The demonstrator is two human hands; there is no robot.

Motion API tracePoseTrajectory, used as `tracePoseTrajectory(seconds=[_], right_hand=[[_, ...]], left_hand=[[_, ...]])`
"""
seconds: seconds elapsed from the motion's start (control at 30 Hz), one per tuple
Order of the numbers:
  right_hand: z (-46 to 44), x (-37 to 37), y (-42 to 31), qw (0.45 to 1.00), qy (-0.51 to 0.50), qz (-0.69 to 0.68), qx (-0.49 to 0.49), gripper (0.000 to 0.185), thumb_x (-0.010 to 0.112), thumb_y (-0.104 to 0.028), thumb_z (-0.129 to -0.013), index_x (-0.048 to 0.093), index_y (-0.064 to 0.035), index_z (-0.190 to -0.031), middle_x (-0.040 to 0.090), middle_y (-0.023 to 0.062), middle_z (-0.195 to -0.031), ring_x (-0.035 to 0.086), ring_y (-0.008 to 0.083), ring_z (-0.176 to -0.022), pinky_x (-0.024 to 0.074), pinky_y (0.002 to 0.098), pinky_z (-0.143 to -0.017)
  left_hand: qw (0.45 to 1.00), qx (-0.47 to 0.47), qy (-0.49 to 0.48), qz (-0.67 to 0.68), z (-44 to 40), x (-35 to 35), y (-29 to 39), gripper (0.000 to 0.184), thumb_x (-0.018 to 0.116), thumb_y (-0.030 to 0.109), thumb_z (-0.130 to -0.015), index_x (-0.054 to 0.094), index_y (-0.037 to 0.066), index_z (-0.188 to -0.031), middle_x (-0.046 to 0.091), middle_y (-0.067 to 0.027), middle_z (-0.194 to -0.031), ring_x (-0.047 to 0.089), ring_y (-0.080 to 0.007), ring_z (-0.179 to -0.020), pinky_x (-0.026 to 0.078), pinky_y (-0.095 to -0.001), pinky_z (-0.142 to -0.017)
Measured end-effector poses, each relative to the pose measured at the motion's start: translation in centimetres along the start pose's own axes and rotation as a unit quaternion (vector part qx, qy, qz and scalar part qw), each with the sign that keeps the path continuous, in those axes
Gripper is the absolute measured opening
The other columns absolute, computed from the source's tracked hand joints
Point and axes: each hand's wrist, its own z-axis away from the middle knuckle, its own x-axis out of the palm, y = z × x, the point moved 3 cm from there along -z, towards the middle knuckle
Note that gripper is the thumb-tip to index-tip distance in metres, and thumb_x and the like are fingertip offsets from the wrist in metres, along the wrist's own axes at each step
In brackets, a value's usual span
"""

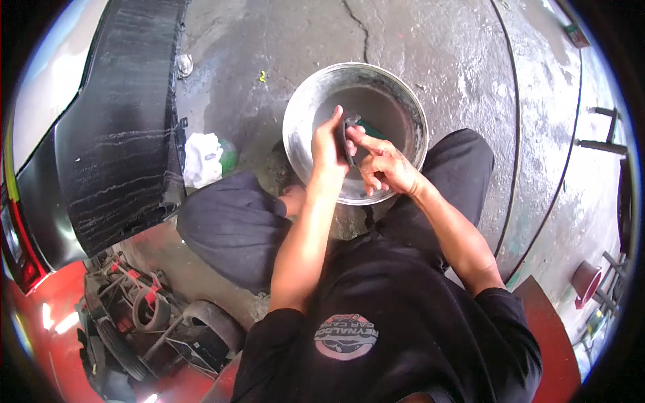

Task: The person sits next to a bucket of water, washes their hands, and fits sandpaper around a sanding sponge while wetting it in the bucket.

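Above a round metal basin (306,87) of murky water, my left hand (328,148) grips a thin dark flat piece (349,142) held on edge, its thumb pointing up. My right hand (386,164) is on the right side of the same piece, the extended index finger touching it near its upper part and the other fingers curled. What the dark piece is made of cannot be told. A green item (371,130) shows in the basin behind the fingers.
A black car panel (121,127) stands close on the left, with a white cloth (201,160) beside it. Car parts (161,322) lie at lower left. Cables (516,134) cross the wet floor on the right, near a reddish pot (586,282).
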Motion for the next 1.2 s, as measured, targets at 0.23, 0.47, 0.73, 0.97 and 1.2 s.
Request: tracePoseTrajectory(seconds=[0.23, 0.47, 0.73, 0.97, 1.2], right_hand=[[-0.3, -0.6, -3.0, 0.969, 0.031, 0.243, -0.017, 0.083, 0.047, -0.004, -0.083, 0.029, -0.0143, -0.163, 0.059, 0.0054, -0.065, 0.055, 0.0113, -0.059, 0.0493, 0.0293, -0.062], [-0.8, 1.4, -1.8, 0.883, 0.054, 0.463, -0.055, 0.092, 0.064, -0.007, -0.084, 0.018, -0.0213, -0.164, 0.067, 0.0257, -0.083, 0.069, 0.0446, -0.081, 0.0526, 0.051, -0.078], [0.4, 0.9, -1.7, 0.74, 0.008, 0.663, -0.118, 0.094, 0.069, -0.014, -0.087, 0.018, -0.0338, -0.163, 0.068, 0.0176, -0.083, 0.069, 0.0383, -0.072, 0.0555, 0.0493, -0.067], [0.1, 0.0, -4.2, 0.666, 0.085, 0.717, -0.189, 0.09, 0.066, -0.008, -0.082, 0.031, -0.0334, -0.161, 0.062, 0.0105, -0.075, 0.066, 0.0317, -0.062, 0.0538, 0.0441, -0.057], [-0.2, 1.0, -2.5, 0.645, -0.013, 0.746, -0.168, 0.085, 0.061, -0.012, -0.088, 0.026, -0.0344, -0.162, 0.066, 0.0113, -0.083, 0.068, 0.0321, -0.065, 0.055, 0.0437, -0.058]], left_hand=[[0.969, 0.014, -0.157, 0.189, -1.6, -2.5, 1.4, 0.039, 0.059, 0.041, -0.103, 0.067, 0.005, -0.114, 0.072, -0.0107, -0.096, 0.063, -0.0157, -0.062, 0.054, -0.024, -0.049], [0.987, 0.158, 0.001, -0.029, 1.0, -1.2, 1.5, 0.025, 0.072, 0.029, -0.097, 0.066, 0.006, -0.105, 0.07, -0.0037, -0.085, 0.06, -0.0101, -0.059, 0.05, -0.0254, -0.05], [0.968, -0.157, -0.143, 0.132, -0.9, -2.9, 0.4, 0.023, 0.065, 0.026, -0.101, 0.063, 0.003, -0.101, 0.064, -0.0045, -0.072, 0.056, -0.0082, -0.051, 0.041, -0.021, -0.034], [0.978, -0.06, -0.145, 0.136, -0.4, -2.9, 1.0, 0.033, 0.063, 0.036, -0.102, 0.065, 0.004, -0.111, 0.069, -0.0063, -0.09, 0.063, -0.0116, -0.062, 0.053, -0.0228, -0.049], [0.978, -0.092, -0.119, 0.144, -0.5, -5.7, -0.1, 0.024, 0.065, 0.026, -0.101, 0.064, 0.002, -0.103, 0.069, -0.0062, -0.084, 0.061, -0.0091, -0.056, 0.049, -0.0208, -0.042]])
